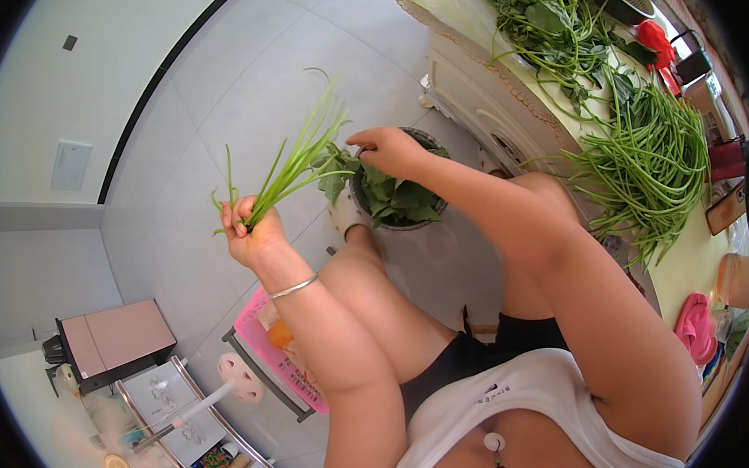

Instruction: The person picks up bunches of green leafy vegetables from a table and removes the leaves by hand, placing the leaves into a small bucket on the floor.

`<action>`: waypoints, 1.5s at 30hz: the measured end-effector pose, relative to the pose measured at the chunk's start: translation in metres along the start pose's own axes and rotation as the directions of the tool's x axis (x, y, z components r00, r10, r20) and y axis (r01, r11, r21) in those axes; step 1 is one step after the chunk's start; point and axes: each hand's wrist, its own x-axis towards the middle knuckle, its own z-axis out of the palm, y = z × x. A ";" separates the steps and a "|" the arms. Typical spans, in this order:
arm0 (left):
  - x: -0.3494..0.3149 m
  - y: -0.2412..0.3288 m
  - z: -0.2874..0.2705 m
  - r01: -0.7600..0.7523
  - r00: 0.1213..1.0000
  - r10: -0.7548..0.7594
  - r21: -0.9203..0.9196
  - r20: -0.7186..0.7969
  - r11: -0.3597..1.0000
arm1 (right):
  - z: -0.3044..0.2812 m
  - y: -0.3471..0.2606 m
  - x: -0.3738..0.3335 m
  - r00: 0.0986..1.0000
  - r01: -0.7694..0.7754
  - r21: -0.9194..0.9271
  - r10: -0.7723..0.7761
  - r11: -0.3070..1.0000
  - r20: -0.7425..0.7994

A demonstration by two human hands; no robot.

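A loose bunch of long green leaf stems (298, 170) is gripped in my left hand (256, 230), which is raised above the floor with its fingers wrapped round the lower ends. The stems fan out up and to the right. My right hand (391, 151) hovers over the rim of a dark round bin (410, 227), its fingers loosely bent and apart. Broad green leaves (402, 200) fill the bin. Close by the right fingertips, more leaves (334, 169) hang past the bin's left side; whether the fingers touch them, I cannot tell.
On the table (547, 108) at right lie leafy greens (550, 22) and a big pile of bare stems (644, 157). A phone (726, 207) and a pink cloth (696, 327) are near its far edge. A pink basket (264, 326) stands on the floor beside my left leg.
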 end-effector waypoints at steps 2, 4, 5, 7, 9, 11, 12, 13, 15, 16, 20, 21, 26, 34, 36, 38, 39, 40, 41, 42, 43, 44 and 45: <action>-0.001 -0.004 0.000 0.050 0.998 -0.051 -0.019 -0.026 0.999 | 0.005 -0.011 0.001 0.997 0.076 -0.016 -0.076 0.997 -0.017; -0.002 -0.009 0.002 0.107 0.994 -0.108 -0.039 -0.029 0.993 | 0.009 -0.002 0.005 0.999 0.043 0.023 -0.043 0.999 -0.023; -0.003 -0.011 0.003 0.158 0.986 -0.160 -0.061 -0.035 0.986 | 0.011 0.005 0.008 1.000 0.009 0.063 -0.007 0.998 -0.022; -0.004 -0.009 0.005 0.185 0.982 -0.188 -0.087 -0.035 0.979 | 0.006 0.006 0.008 0.998 0.061 -0.017 -0.061 0.998 0.031; -0.004 -0.002 0.007 0.211 0.976 -0.216 -0.113 -0.033 0.971 | 0.000 0.007 0.007 0.990 0.118 -0.093 -0.110 0.989 0.087; -0.002 0.009 0.008 0.175 0.984 -0.179 -0.151 -0.012 0.973 | -0.008 0.007 0.006 0.988 0.155 0.014 -0.155 0.988 -0.001; -0.002 0.011 0.008 0.176 0.984 -0.180 -0.151 -0.012 0.973 | -0.014 0.009 0.009 0.981 0.194 0.054 -0.195 0.979 0.006; -0.001 0.013 0.008 0.201 0.979 -0.203 -0.165 0.001 0.966 | -0.013 0.009 0.010 0.981 0.195 0.053 -0.195 0.979 0.005; -0.002 0.012 0.008 0.224 0.974 -0.226 -0.180 0.014 0.958 | -0.011 0.007 0.010 0.957 0.284 0.187 -0.291 0.940 0.006; -0.003 0.008 0.008 0.231 0.972 -0.236 -0.170 -0.008 0.958 | -0.008 0.006 0.008 0.957 0.284 0.186 -0.291 0.941 0.007; -0.006 -0.004 0.010 0.291 0.954 -0.298 -0.156 -0.022 0.944 | 0.007 -0.004 -0.001 0.920 0.244 0.013 -0.236 0.970 0.313; -0.006 -0.003 0.010 0.293 0.954 -0.300 -0.154 -0.022 0.944 | 0.007 -0.005 -0.001 0.901 0.266 -0.033 -0.236 0.964 0.365; 0.000 0.013 0.009 0.223 0.974 -0.226 -0.163 -0.004 0.961 | -0.009 0.004 0.001 0.855 0.165 0.142 -0.213 0.976 0.473; 0.006 0.046 0.007 0.091 0.995 -0.094 -0.128 -0.018 0.988 | -0.037 -0.018 -0.011 0.576 -0.292 0.310 -0.092 0.905 0.812; 0.007 0.049 0.006 0.052 0.998 -0.054 -0.105 -0.018 0.993 | -0.040 -0.019 -0.011 0.574 -0.363 0.399 -0.135 0.842 0.808; 0.007 0.052 0.005 0.035 0.999 -0.037 -0.111 -0.013 0.993 | -0.038 -0.020 -0.010 0.639 -0.380 0.554 -0.223 0.740 0.736; 0.007 0.053 0.005 0.033 0.999 -0.034 -0.110 -0.011 0.993 | -0.037 -0.022 -0.010 0.703 -0.383 0.691 -0.293 0.613 0.649; 0.007 0.055 0.005 0.025 1.000 -0.027 -0.098 -0.014 0.995 | -0.038 -0.025 -0.011 0.708 -0.561 0.678 -0.150 0.475 0.690; 0.007 0.056 0.006 0.017 1.000 -0.019 -0.086 -0.016 0.996 | -0.039 -0.025 -0.010 0.706 -0.561 0.677 -0.153 0.476 0.692; 0.006 0.055 0.006 0.018 1.000 -0.020 -0.085 -0.017 0.996 | -0.041 -0.023 -0.008 0.746 -0.468 0.656 -0.133 0.593 0.652; 0.005 0.055 0.007 0.009 1.000 -0.011 -0.084 -0.016 0.996 | -0.043 -0.022 -0.005 0.785 -0.368 0.614 -0.120 0.699 0.608; 0.005 0.054 0.007 0.000 1.000 -0.001 -0.084 -0.014 0.996 | -0.041 -0.018 -0.002 0.786 -0.368 0.615 -0.120 0.698 0.607; 0.003 0.052 0.008 0.001 1.000 -0.002 -0.084 -0.016 0.996 | -0.038 -0.015 0.001 0.836 -0.216 0.516 -0.116 0.829 0.536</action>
